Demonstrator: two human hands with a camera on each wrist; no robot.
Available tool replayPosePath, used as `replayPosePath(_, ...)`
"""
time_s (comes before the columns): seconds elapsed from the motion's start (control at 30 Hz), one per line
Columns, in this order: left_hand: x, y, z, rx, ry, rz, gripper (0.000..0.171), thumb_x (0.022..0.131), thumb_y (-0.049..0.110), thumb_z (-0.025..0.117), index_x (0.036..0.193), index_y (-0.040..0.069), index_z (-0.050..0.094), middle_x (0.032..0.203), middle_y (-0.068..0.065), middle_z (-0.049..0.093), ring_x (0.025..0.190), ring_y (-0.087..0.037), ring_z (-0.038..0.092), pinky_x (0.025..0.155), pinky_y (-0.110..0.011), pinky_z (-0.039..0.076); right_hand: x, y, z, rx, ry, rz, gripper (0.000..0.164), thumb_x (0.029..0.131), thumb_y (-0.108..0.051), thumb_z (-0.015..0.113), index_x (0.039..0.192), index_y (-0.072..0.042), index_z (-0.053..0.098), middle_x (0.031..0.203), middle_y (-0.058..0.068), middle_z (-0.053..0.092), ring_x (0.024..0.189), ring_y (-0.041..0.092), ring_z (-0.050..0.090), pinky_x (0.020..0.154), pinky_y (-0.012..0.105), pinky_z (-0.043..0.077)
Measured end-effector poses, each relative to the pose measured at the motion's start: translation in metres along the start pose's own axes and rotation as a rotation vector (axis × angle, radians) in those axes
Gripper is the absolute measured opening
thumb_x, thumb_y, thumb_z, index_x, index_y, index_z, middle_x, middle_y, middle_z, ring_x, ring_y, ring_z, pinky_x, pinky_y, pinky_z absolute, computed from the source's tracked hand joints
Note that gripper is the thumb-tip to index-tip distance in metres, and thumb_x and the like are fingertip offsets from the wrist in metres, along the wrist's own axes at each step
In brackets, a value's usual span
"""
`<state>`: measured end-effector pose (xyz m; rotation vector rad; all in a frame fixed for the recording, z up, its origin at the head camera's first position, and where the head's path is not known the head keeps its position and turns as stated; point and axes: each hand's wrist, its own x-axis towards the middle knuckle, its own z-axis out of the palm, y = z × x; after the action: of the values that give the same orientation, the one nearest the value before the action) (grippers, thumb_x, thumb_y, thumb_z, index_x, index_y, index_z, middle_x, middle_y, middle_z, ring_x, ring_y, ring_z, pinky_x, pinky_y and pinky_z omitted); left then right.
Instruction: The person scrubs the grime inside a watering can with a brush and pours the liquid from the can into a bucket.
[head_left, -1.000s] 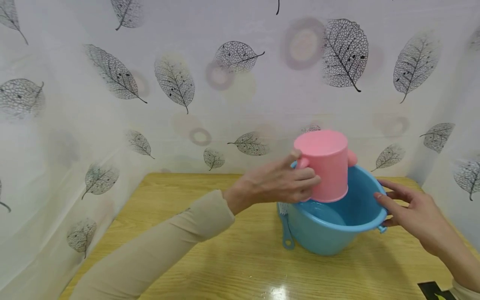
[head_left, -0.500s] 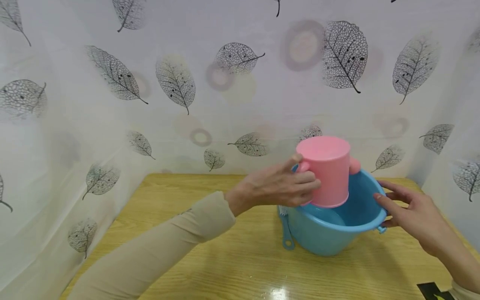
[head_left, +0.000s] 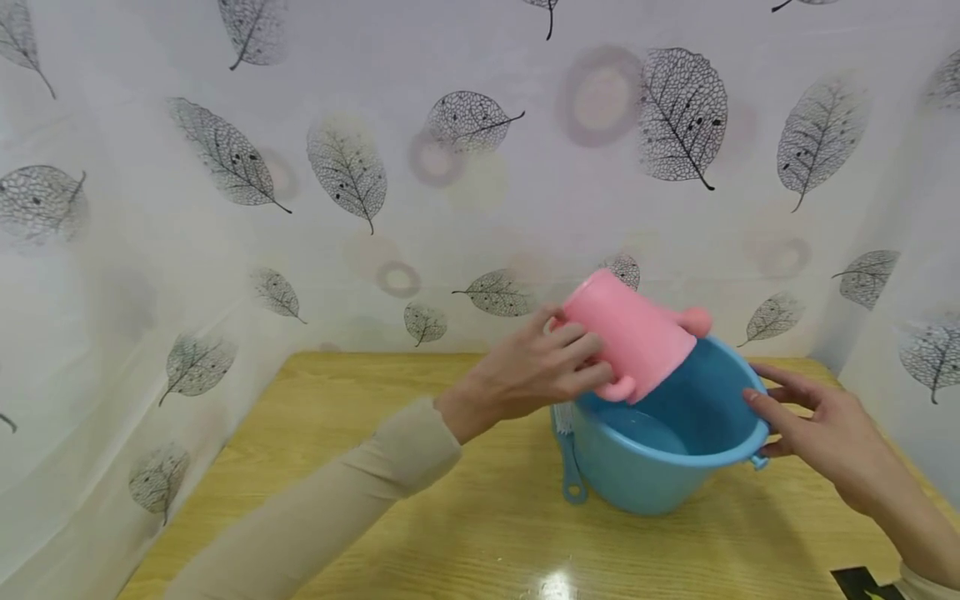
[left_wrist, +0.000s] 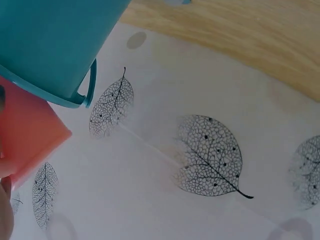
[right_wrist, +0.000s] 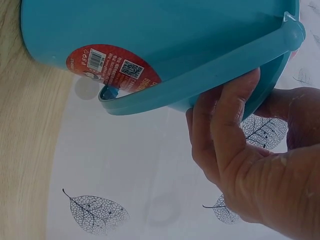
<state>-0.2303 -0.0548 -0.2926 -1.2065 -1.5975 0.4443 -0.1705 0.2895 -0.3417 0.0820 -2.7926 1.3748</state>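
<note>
My left hand (head_left: 528,371) grips the handle of a pink watering can (head_left: 626,333), its fingers curled round it. The can is tilted over a blue bucket (head_left: 637,479), with its lower end towards the bucket's mouth and its round-ended spout (head_left: 697,322) at the right. In the left wrist view the pink can (left_wrist: 30,132) is partly cut off at the edge. My right hand (head_left: 832,425) holds the bucket's right rim, thumb over the edge and fingers outside. The right wrist view shows those fingers by the bucket's carrying handle (right_wrist: 200,75).
A blue brush (head_left: 572,467) with white bristles stands close against the bucket's left side. Wooden tabletop (head_left: 420,517) lies under everything. A leaf-patterned sheet (head_left: 487,208) hangs behind and at both sides. A dark object (head_left: 858,579) shows at the lower right.
My left hand has turned the pink watering can from nearly vertical to a slanted pose, its lower end swinging towards the right. The right hand and the bucket have stayed in place.
</note>
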Motion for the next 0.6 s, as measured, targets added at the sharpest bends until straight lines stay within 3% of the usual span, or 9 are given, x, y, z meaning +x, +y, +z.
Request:
replayPosePath(0.13,-0.0037,0.0049,-0.0018,-0.066,-0.045,-0.081,0.022,0.102,0.008,0.048,0.098,0.025,0.061,0.09,0.005,0.058,0.081,-0.012,0.055,0.08,-0.029,0.047,-0.0001,-0.0005,0.0002,0.0,0.001,0.002,0.069,0.106,-0.034,0.057,0.157,0.003,0.03,0.119,0.027,0.063,0.075,0.007,0.074,0.063,0.032,0.066)
replayPosePath(0.27,-0.0038,0.0078,-0.0019,-0.113,-0.039,-0.145,0.02,0.102,0.01,0.05,0.095,0.023,0.063,0.103,0.002,0.061,0.09,-0.015,0.056,0.08,-0.028,0.049,0.0005,-0.0004,0.0,0.008,0.002,-0.001,0.069,0.105,-0.034,0.058,0.157,0.002,0.03,0.113,0.018,0.066,0.075,0.008,0.074,0.064,0.032,0.066)
replayPosePath(0.4,-0.0029,0.0098,-0.0024,-0.17,-0.04,-0.185,0.017,0.103,0.017,0.053,0.092,0.021,0.066,0.131,-0.005,0.063,0.114,-0.021,0.06,0.095,-0.031,0.053,0.0007,-0.0001,-0.0003,0.009,0.002,-0.006,0.069,0.105,-0.033,0.059,0.157,0.003,0.031,0.11,0.012,0.067,0.076,0.008,0.074,0.064,0.032,0.066)
replayPosePath(0.5,-0.0026,0.0101,-0.0031,-0.192,-0.042,-0.186,0.017,0.102,0.018,0.055,0.089,0.019,0.066,0.141,-0.006,0.062,0.131,-0.025,0.057,0.111,-0.034,0.05,0.0001,-0.0006,0.0002,0.002,0.002,-0.002,0.069,0.105,-0.033,0.058,0.157,0.003,0.03,0.115,0.02,0.066,0.076,0.007,0.074,0.063,0.032,0.066)
replayPosePath(0.6,-0.003,0.0097,-0.0038,-0.191,-0.033,-0.176,0.019,0.101,0.016,0.057,0.084,0.019,0.065,0.143,-0.006,0.062,0.134,-0.026,0.057,0.117,-0.036,0.047,-0.001,-0.0016,0.0006,-0.004,0.002,0.008,0.069,0.105,-0.034,0.057,0.157,0.002,0.03,0.121,0.028,0.063,0.075,0.008,0.074,0.063,0.033,0.066)
